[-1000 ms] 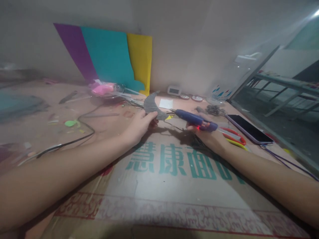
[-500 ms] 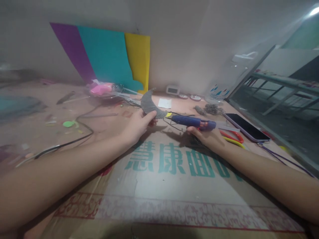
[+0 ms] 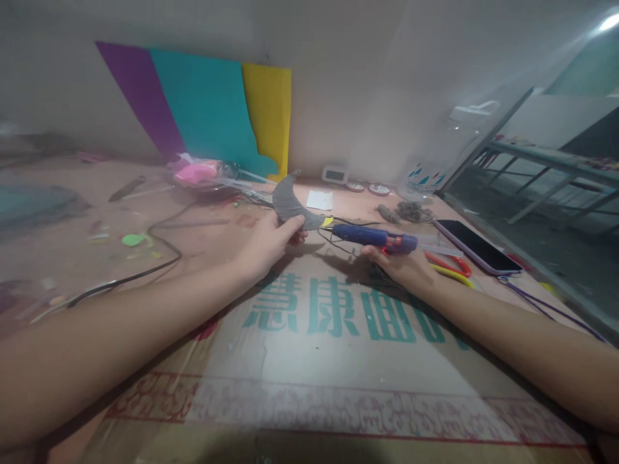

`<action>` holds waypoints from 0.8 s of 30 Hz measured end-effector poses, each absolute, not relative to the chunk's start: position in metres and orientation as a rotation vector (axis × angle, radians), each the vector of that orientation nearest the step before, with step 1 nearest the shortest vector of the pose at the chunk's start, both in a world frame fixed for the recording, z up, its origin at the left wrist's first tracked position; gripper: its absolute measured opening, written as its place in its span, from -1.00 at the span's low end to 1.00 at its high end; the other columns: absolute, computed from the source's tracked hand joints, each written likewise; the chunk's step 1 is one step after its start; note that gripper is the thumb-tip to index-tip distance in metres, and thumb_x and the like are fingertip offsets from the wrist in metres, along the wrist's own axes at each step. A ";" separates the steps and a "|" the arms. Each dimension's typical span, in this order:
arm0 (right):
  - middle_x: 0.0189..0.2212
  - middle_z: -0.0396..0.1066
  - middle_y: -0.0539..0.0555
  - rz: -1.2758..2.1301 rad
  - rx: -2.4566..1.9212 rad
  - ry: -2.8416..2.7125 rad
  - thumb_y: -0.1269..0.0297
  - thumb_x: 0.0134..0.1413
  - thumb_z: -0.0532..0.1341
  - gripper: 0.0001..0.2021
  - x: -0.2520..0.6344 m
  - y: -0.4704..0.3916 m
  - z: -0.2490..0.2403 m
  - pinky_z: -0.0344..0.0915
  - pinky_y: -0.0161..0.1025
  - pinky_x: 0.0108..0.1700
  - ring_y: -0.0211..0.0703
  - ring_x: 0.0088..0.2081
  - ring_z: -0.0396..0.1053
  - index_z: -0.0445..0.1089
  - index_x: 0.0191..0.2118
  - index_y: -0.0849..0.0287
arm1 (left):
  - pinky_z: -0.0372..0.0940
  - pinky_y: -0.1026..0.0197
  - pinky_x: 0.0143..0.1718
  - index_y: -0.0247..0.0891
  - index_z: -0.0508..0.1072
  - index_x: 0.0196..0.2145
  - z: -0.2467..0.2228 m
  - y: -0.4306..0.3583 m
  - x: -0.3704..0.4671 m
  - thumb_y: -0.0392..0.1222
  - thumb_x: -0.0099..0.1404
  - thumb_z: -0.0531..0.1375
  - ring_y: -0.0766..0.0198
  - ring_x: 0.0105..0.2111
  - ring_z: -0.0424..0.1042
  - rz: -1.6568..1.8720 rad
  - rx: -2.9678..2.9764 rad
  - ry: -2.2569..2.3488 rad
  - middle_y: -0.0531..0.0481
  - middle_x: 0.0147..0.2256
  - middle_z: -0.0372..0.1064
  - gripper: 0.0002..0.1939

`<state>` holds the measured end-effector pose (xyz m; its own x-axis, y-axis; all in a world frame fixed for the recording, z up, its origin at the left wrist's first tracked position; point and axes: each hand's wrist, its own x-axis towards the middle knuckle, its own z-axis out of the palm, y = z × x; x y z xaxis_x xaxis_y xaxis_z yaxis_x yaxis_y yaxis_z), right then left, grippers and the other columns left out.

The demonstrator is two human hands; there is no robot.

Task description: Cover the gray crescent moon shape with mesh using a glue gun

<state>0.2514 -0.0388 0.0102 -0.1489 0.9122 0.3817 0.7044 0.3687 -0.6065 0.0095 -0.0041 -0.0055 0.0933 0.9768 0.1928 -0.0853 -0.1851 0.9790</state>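
Between the thumb and fingers of my left hand (image 3: 283, 237) is a crescent moon shape (image 3: 289, 201) wrapped in grey yarn. Its right tip shows a bare yellow patch (image 3: 327, 222). My right hand (image 3: 394, 263) is closed round a blue hot glue gun (image 3: 362, 234), with a small red light glowing near the thumb. The gun's nozzle points left and meets or nearly meets the yellow tip; I cannot tell which. A loose grey strand (image 3: 333, 243) hangs below the nozzle.
Pliers with red and yellow handles (image 3: 452, 274) and a phone (image 3: 476, 246) lie right of my right hand. Grey yarn (image 3: 413, 212) and a clear plastic bottle (image 3: 430, 161) stand behind. Coloured sheets (image 3: 203, 109) lean on the wall. A black cable (image 3: 159, 265) crosses the left side.
The glue gun has shifted very slightly left. The red light near my right thumb shows more clearly. Both hands keep their grip.
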 end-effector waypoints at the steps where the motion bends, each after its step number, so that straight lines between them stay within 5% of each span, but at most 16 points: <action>1: -0.44 0.46 0.07 0.370 -1.407 -1.912 -0.03 0.02 0.24 -0.74 0.251 -0.039 0.010 0.45 0.00 -0.23 0.06 -0.32 0.45 0.36 -0.40 0.05 | 0.27 0.27 -0.42 -0.27 0.37 -0.40 -0.005 -0.004 0.010 -0.10 0.19 0.23 0.33 -0.50 0.36 1.304 1.338 0.982 0.03 -0.49 0.39 -0.81; 24: -0.46 0.45 0.09 0.318 -1.467 -1.918 -0.05 -0.02 0.29 -0.71 0.249 -0.039 0.010 0.46 0.01 -0.27 0.09 -0.33 0.46 0.34 -0.46 0.05 | 0.30 0.27 -0.42 -0.26 0.41 -0.38 -0.006 -0.004 0.010 -0.13 0.21 0.22 0.31 -0.49 0.39 1.294 1.336 0.981 0.01 -0.49 0.43 -0.86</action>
<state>0.2488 -0.0391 0.0103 -0.1218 0.9201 0.3723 0.7508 0.3308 -0.5718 0.0104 -0.0040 -0.0056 0.1017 0.9770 0.1872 -0.0838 -0.1791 0.9803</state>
